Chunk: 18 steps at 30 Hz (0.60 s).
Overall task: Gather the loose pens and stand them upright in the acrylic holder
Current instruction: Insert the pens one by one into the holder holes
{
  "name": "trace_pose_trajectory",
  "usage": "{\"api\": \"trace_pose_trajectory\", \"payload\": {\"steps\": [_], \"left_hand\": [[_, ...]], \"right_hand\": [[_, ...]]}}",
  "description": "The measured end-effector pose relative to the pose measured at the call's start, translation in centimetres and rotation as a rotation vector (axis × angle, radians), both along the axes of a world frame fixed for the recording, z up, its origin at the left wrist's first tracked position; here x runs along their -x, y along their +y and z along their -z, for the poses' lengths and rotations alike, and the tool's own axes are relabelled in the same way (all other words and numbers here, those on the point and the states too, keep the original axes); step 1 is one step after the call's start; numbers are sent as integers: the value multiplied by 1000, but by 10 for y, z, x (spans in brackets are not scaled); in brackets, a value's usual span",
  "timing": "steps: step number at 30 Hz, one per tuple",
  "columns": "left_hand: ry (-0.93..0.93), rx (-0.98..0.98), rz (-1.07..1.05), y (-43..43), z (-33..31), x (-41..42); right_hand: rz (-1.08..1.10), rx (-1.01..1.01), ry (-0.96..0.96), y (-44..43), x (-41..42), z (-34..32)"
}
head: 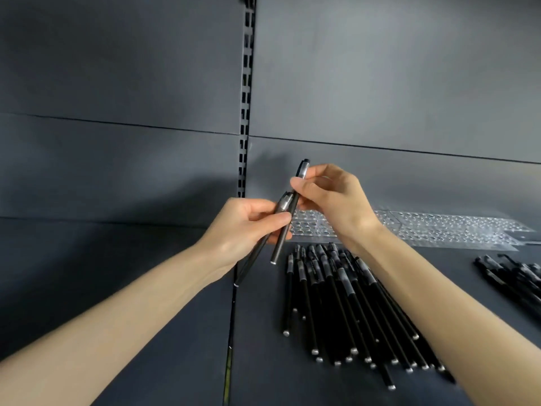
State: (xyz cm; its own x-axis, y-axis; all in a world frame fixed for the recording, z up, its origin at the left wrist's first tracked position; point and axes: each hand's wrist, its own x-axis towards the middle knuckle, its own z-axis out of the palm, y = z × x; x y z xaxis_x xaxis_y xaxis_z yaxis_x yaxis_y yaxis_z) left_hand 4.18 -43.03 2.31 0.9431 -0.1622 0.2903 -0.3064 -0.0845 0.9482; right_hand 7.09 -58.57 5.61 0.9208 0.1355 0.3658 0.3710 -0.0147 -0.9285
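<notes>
Centrally, the right hand (330, 200) pinched a slim black plastic pen (279, 244) near its capped top, thumb and fingertips closed on the barrel. Its long axis ran steeply, cap up and away, butt end down toward the viewer and slightly left of that hand. Just left of and below it, the left hand (240, 227) gripped a second black pen (253, 259) by its grey upper section, fingers curled round it; this barrel slanted down and left past the wrist. The two pens crossed near the left thumb, and whether that thumb also touched the first pen could not be told. Directly behind and to the right of the right hand lay the clear acrylic holder with rows of round holes (439, 227), flat on the dark grey shelf (117, 244), with no pen standing in any visible hole. The right hand was the nearer to it. By this reading, insertion required the pinched pen to be swung vertical and carried away from the body. Beneath the right forearm lay a loose pile of black pens (336, 303), barrels pointing roughly toward the viewer; further right sat a smaller heap of black pens (512, 276).
</notes>
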Motion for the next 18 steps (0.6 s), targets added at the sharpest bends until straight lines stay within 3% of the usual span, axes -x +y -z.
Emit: {"api": "trace_pose_trajectory", "payload": {"steps": [4, 7, 10, 15, 18], "left_hand": [[19, 22, -105, 8, -4, -22], [96, 33, -28, 9, -6, -31], [56, 63, -22, 11, -2, -40], [19, 99, -129, 16, 7, -47], [-26, 156, -309, 31, 9, -55]], "right_hand": [[65, -69, -38, 9, -17, -5], [83, -70, -83, 16, -27, -6], [54, -90, -66, 22, -38, -5], [46, -14, -79, 31, -54, -5], [126, 62, -186, 33, -67, -9]]}}
